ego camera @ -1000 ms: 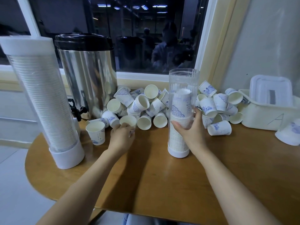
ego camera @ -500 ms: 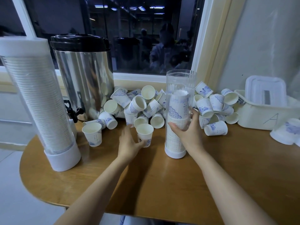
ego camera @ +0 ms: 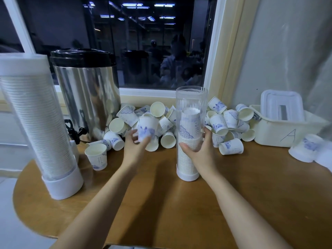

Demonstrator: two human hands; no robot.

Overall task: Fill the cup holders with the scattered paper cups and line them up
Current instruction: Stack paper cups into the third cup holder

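A clear cup holder (ego camera: 190, 105) with a white base stands upright at the table's middle, partly filled with a stack of paper cups. My right hand (ego camera: 199, 151) grips its lower half from the right. My left hand (ego camera: 136, 146) holds one white paper cup with blue print (ego camera: 146, 129), lifted off the table and turned upside down, left of the holder. A heap of scattered paper cups (ego camera: 161, 121) lies behind both hands. A second, full cup holder (ego camera: 34, 123) stands at the far left.
A steel drinks urn (ego camera: 88, 94) with a black lid and tap stands at the back left. One upright cup (ego camera: 97, 156) sits alone before it. A cream bin (ego camera: 285, 126) marked "A" is at the right, with upturned cups (ego camera: 305, 148) beside it. The wooden table (ego camera: 161, 203) has a rounded front edge.
My left hand took a cup from the table, raised it and turned it upside down. My right hand kept its grip on the clear holder.
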